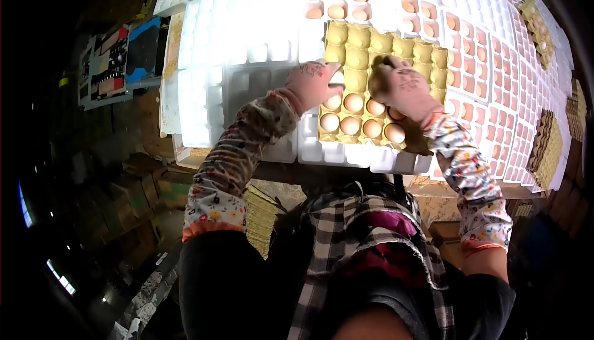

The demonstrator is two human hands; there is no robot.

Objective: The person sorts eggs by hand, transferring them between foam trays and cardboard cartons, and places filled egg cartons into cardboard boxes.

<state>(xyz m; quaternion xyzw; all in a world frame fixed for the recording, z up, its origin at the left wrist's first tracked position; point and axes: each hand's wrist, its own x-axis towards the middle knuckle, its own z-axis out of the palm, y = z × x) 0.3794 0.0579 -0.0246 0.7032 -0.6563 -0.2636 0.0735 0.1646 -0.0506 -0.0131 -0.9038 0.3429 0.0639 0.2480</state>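
A yellow egg carton tray (357,58) lies on white foam trays, with several brown eggs (353,103) in its near rows and bare cups in its far rows. My left hand (311,84), in a pink patterned glove, is at the tray's left edge, fingers curled round a pale egg (337,79). Over the tray's middle right is my right hand (405,87), also gloved, its fingers bent down into the cups. Whatever those fingers hold is hidden in shadow.
White foam trays (204,43) cover the table, and those at the right (468,55) hold eggs. More yellow cartons lie at the far right (545,148). A blue and red machine (117,58) stands left. Stacked cartons (263,216) are below the table edge.
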